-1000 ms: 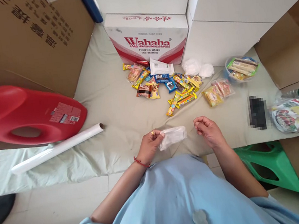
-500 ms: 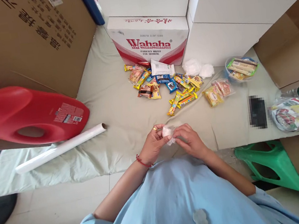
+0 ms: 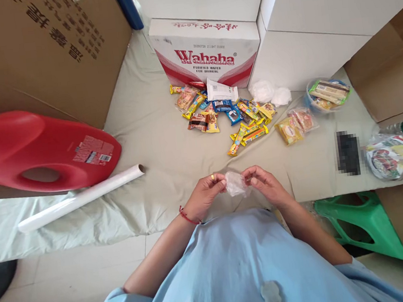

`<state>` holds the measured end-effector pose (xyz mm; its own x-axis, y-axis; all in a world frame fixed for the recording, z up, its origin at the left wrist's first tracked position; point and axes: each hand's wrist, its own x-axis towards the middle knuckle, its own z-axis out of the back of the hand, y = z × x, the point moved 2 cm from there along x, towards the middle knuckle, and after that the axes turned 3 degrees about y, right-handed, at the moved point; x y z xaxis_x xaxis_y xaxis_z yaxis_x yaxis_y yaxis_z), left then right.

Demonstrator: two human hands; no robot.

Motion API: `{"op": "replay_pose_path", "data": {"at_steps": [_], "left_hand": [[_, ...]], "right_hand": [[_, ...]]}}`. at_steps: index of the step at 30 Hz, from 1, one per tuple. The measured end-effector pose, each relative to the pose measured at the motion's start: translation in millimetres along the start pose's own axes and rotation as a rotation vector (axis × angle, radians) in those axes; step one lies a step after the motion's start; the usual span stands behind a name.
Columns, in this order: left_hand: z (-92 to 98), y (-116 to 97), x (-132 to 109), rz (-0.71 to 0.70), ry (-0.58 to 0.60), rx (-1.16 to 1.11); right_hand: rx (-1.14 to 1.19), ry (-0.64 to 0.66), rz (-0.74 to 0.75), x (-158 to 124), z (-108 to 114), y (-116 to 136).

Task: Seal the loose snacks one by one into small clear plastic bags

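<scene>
A crumpled, see-through plastic bag (image 3: 235,184) is stretched between my two hands above the front edge of the cloth-covered surface (image 3: 165,155). My left hand (image 3: 205,195) pinches its left side between thumb and forefinger. On the other side, my right hand (image 3: 268,187) has thumb and fingertips closed on the bag's right edge. Beyond them lies a heap of small wrapped snacks (image 3: 239,139) in yellow, blue and brown packets. Two white bundles of thin plastic (image 3: 262,91) sit behind the heap on the right.
A Wahaha carton (image 3: 208,54) stands at the back. To the left are a red jug (image 3: 57,144) and a white roll (image 3: 82,197). On the right are a tub of snacks (image 3: 328,93), bagged pastries (image 3: 290,129), a blurred dark item (image 3: 348,153) and a green stool (image 3: 364,219).
My hands have moved apart, the right one shifting right. The plastic bag, bunched up before, is now spread wider between them.
</scene>
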<state>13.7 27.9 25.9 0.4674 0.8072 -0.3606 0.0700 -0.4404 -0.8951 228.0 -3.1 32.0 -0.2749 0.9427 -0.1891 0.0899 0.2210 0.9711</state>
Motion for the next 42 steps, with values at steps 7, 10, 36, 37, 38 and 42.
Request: {"op": "replay_pose_path", "data": {"at_steps": [7,10,36,37,38,42], "left_hand": [[-2.4,-4,-1,-0.006,-0.003,-0.066],[0.4,-6,-2,0.018,0.027,-0.126],[-26.4,13,10,0.101,-0.161,-0.069],[-23.3,13,13,0.074,-0.187,-0.031],[-19.0,13,16,0.052,-0.223,-0.007],[4.1,11,17,0.018,-0.346,-0.129]], "right_hand": [[-0.080,-0.058,0.087,9,-3,4],[0.091,-0.111,-0.003,9,3,6],[0.509,-0.243,-0.132,13,-6,10],[0.512,-0.241,-0.129,12,-6,10],[0.515,-0.240,-0.121,11,-4,11],[0.492,-0.314,-0.052,3,23,17]]}}
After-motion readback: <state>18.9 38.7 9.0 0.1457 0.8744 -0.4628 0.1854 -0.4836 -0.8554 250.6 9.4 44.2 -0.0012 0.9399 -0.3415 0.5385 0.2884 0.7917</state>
